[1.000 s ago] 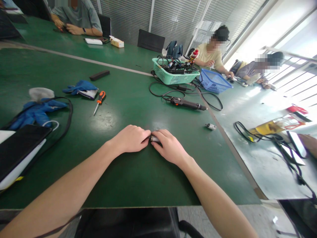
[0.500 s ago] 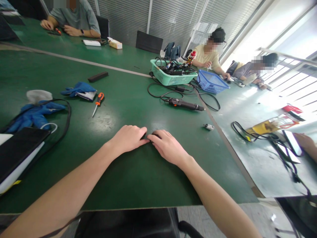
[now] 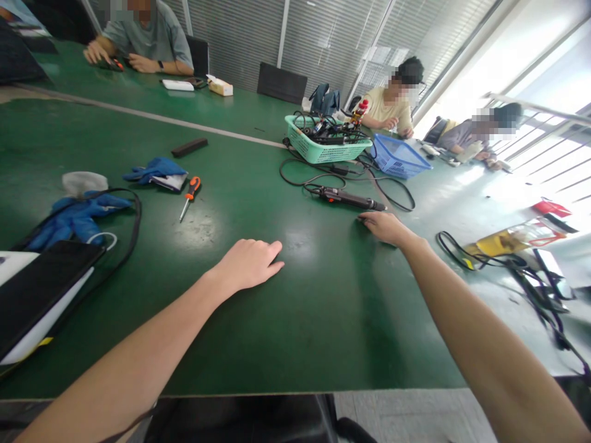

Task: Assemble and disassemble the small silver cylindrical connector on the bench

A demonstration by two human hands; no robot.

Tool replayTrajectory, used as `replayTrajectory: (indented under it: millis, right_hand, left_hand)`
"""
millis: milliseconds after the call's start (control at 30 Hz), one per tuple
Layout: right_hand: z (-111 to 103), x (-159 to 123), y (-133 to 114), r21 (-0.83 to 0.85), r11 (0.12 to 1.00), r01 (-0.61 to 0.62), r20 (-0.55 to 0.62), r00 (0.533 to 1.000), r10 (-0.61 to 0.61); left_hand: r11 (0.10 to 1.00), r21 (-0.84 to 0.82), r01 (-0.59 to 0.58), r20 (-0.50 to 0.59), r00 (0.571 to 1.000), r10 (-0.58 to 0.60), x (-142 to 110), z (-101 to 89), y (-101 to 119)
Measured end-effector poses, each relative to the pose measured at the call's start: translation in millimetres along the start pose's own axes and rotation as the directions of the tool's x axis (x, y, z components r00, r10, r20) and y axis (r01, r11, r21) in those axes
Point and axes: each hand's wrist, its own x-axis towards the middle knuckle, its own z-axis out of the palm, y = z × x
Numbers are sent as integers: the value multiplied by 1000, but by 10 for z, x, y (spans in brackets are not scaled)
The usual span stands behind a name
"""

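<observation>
My left hand (image 3: 252, 264) rests on the green table (image 3: 295, 332), thumb and forefinger apart, with nothing visible between them; its other fingers are mostly hidden. Farther right, my right hand (image 3: 385, 227) is stretched out low over the table. Its fingers are closed around something small and dark at their tips, too covered to name. Just beyond these fingertips lies a black electric screwdriver (image 3: 351, 199) with its cable, apart from the hand. An orange-handled screwdriver (image 3: 191, 195) lies to the left, away from both hands.
Blue gloves (image 3: 159, 171), a dark bar (image 3: 189, 147) and a black tablet-like device (image 3: 46, 289) are at left. A green basket (image 3: 327, 151) of cables and a blue basket (image 3: 399, 159) stand behind. A bottle (image 3: 503, 243) lies at right. Other people sit around the table.
My right hand has moved away from my left hand, to the right and forward, over the spot where a small silver cylinder lay. My left hand has stayed nearly in place.
</observation>
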Motion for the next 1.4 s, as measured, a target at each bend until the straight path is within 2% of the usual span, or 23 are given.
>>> replayTrajectory:
  millis: [67,167,233,333,467,533,633,733,800,867,933,1067,1167,1267,1400]
  right_hand:
    - [-15,-168,271,-3,999,-35,35,999,35]
    - [54,-527,473,10,996,-89,7,996,89]
    - [162,-755,471,48,992,-116,-94,988,120]
    - [328,-974,259,73,987,-140,-249,956,154]
    - [411,-973,-385,116,982,-150,-359,916,182]
    - [403,-887,-834,156,982,-105,-362,919,156]
    - [385,-750,-1600,194,980,37,-350,936,34]
    - [383,-667,-2307,198,977,85,-329,944,-16]
    - [388,-642,-2636,213,972,104,-276,960,-42]
    - [395,-628,-2819,235,965,117,-239,969,-60]
    - [398,-617,-2879,261,956,134,-232,970,-72]
    - [341,-623,-2826,304,942,145,-242,968,-71]
    - [231,-685,-2743,316,936,153,-264,962,-68]
    - [129,-800,-2622,324,928,184,-348,935,-64]
    - [81,-915,-2432,338,923,183,-403,915,-34]
  left_hand:
    - [1000,0,-7,-8,1000,7,-4,10,-1]
    - [1000,-3,-7,-15,1000,7,-9,21,-1]
    - [1000,-4,-1,-15,1000,1,-13,26,1]
    - [1000,-1,5,-12,1000,-5,-18,30,8]
    - [1000,6,9,-2,1000,-9,-24,22,17]
    - [1000,3,15,3,1000,-15,-29,13,18]
    - [1000,2,18,-3,1000,-18,-40,-7,13]
    - [999,18,46,-19,999,-46,-54,-33,8]
    - [996,24,84,-31,996,-83,-61,-48,11]
    - [993,26,118,-39,992,-117,-63,-58,20]
    - [991,30,133,-48,990,-132,-62,-61,29]
    - [990,25,136,-50,990,-134,-58,-56,36]
    - [990,23,138,-48,989,-136,-58,-54,33]
    - [990,38,135,-51,990,-133,-54,-59,30]
    - [988,48,145,-37,989,-143,-35,-66,34]
